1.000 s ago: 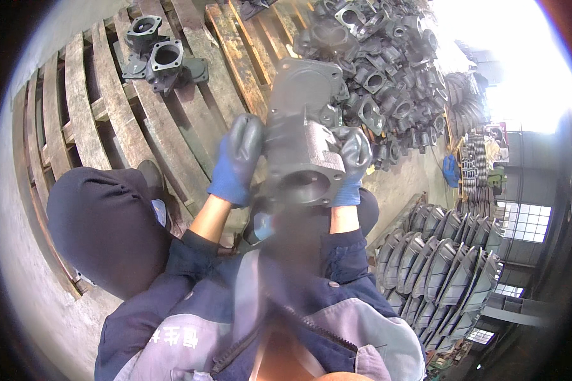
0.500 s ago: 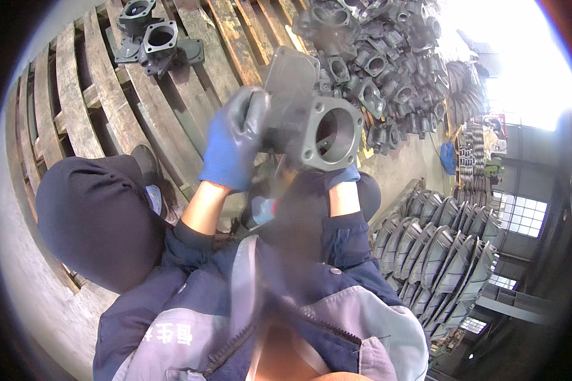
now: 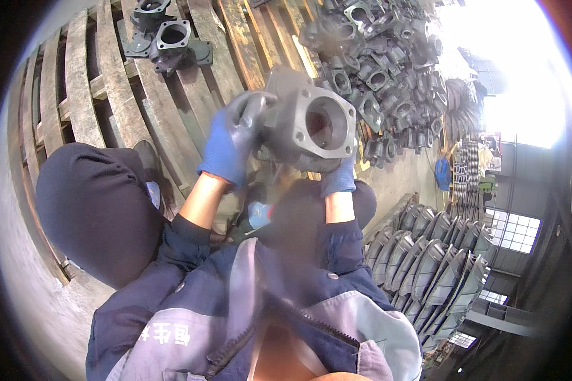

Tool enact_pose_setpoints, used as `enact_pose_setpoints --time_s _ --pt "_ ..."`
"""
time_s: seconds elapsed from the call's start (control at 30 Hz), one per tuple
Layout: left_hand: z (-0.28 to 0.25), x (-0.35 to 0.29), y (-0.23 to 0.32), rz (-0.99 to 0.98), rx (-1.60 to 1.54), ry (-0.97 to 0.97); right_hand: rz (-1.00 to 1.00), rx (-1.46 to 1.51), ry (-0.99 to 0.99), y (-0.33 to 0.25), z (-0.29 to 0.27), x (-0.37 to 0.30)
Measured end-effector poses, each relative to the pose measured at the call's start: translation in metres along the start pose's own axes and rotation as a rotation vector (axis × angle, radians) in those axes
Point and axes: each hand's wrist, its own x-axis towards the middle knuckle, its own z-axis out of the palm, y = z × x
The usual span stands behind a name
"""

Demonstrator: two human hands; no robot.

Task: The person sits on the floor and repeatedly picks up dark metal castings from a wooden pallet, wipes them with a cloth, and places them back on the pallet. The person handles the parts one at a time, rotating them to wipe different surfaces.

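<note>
A grey cast-metal valve body (image 3: 286, 136) is held up in front of me. Its square flange with a round bore and corner bolt holes faces up toward me, tilted a little to the right. My left hand (image 3: 235, 130), in a blue glove with a dark coated palm, grips its left side, the fingers curled over the casting. My right hand (image 3: 340, 174), gloved the same way, supports it from below on the right; most of its fingers are hidden behind the flange. A blurred second flange shows at the casting's far side.
Similar castings (image 3: 171, 38) stand on the wooden pallet (image 3: 82, 82) at the far left. A large heap of castings (image 3: 388, 76) lies at the far right. Stacked dark curved metal parts (image 3: 419, 260) stand at the right. My bent knee (image 3: 98, 209) is at the left.
The valve body has tipped and turned, so its bored flange faces me more and its far flange shows less. My right hand has come lower and shows more beneath it.
</note>
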Motion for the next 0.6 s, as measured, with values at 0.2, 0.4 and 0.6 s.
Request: enact_pose_setpoints --time_s 0.2,0.4,0.6 --pt "-0.003 0.003 -0.016 -0.158 -0.223 -0.028 0.794 0.805 0.197 0.015 0.013 -0.007" --pt "-0.005 0.009 -0.034 -0.173 -0.218 -0.077 0.958 0.776 0.303 -0.01 0.008 0.004" --pt "0.0 0.009 -0.056 -0.223 -0.105 -0.023 0.769 0.585 0.244 -0.022 0.003 0.006"
